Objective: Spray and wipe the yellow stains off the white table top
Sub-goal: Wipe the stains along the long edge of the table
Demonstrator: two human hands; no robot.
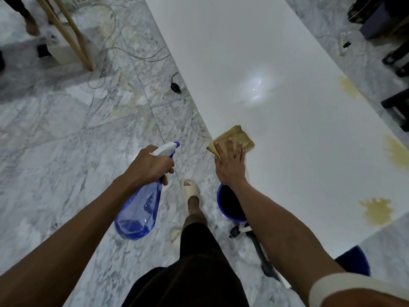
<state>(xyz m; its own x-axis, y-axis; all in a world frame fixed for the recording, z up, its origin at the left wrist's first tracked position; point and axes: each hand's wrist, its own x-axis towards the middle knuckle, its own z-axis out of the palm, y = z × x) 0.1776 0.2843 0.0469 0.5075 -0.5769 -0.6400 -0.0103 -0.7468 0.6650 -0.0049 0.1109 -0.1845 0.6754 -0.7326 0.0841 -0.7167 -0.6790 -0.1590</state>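
Observation:
A long white table top (276, 111) runs from the top centre to the lower right. Three yellow stains lie along its right edge: one far (347, 86), one in the middle (398, 155), one near (377, 210). My right hand (231, 161) presses flat on a folded yellow cloth (234, 135) at the table's left edge, far from the stains. My left hand (152, 166) grips the neck of a blue translucent spray bottle (139, 211) with a white and blue nozzle, held over the floor left of the table.
The floor is grey marble (66, 140) with loose cables (124, 52) and a plug (176, 86). A blue bucket (230, 203) stands under the table edge beside my sandalled foot (190, 189). Wooden legs (66, 32) stand at the far left, dark stools (396, 103) at the right.

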